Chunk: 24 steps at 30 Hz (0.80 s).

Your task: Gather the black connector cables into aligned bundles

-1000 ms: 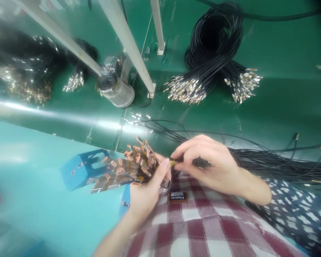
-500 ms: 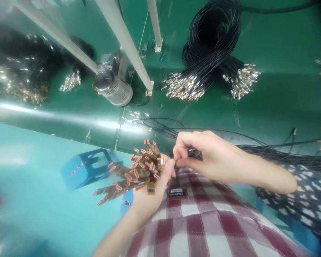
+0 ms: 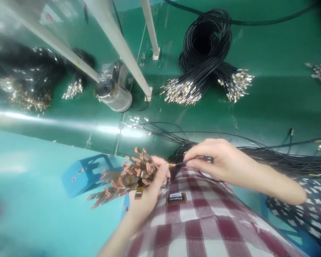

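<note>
A bunch of cable ends with orange-rimmed flat connectors fans out to the left from my left hand, which is closed around it. At its thumb and fingertips a small brass-coloured tip shows, with a thin black cable running right from it. My right hand pinches that cable between thumb and fingers, a short way from the tip. More dark cables lie behind and between the hands, partly hidden by them.
On the green table lies a coiled bundle of black cables with silvery ends. A grey-white machine stands beside pale posts. Loose cables stretch right. A blue stool is on the floor at left.
My right hand has moved right, away from my left fingertips, and a stretch of black cable now shows between them. The left hand with its bunch has shifted slightly left.
</note>
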Motion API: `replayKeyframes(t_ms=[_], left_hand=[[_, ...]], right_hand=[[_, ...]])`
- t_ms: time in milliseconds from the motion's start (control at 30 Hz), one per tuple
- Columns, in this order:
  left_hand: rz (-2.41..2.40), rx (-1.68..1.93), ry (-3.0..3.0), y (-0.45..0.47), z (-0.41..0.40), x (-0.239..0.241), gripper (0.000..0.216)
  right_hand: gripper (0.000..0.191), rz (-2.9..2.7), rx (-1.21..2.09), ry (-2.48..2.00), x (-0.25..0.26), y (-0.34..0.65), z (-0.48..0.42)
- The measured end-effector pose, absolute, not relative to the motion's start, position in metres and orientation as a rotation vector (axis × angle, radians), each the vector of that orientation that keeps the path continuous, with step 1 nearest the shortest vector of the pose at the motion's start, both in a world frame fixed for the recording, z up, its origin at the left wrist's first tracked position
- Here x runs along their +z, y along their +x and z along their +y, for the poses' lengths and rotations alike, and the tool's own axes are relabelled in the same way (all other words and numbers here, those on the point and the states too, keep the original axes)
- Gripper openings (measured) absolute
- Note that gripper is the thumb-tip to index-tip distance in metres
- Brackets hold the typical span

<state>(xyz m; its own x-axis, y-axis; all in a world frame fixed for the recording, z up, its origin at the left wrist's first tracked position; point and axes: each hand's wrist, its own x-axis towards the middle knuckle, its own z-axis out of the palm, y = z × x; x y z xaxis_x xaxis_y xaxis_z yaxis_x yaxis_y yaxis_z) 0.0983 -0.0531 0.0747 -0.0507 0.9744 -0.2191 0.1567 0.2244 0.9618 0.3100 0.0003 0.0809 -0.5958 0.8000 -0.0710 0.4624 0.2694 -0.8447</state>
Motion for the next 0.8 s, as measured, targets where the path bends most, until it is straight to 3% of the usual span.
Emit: replayKeyframes(t_ms=[200,400,667,800], left_hand=[[1.408,1.040,1.029,0.094,-0.053,0.073,0.022],[1.348,0.835,1.146,0.082,-0.053,0.077,0.011],[1.367,0.828,1.112,0.090,-0.048,0.078,0.010],[1.351,0.862,1.107,0.093,-0.044,0.077,0.009]], right_hand=[[0.014,-2.161,1.076,-1.072,0.080,0.307,-0.004],[0.017,-2.198,1.222,-1.159,0.087,0.308,-0.001],[0.020,-2.007,1.685,-1.126,0.093,0.308,0.004],[0.023,-2.049,1.610,-1.140,0.093,0.307,0.003]])
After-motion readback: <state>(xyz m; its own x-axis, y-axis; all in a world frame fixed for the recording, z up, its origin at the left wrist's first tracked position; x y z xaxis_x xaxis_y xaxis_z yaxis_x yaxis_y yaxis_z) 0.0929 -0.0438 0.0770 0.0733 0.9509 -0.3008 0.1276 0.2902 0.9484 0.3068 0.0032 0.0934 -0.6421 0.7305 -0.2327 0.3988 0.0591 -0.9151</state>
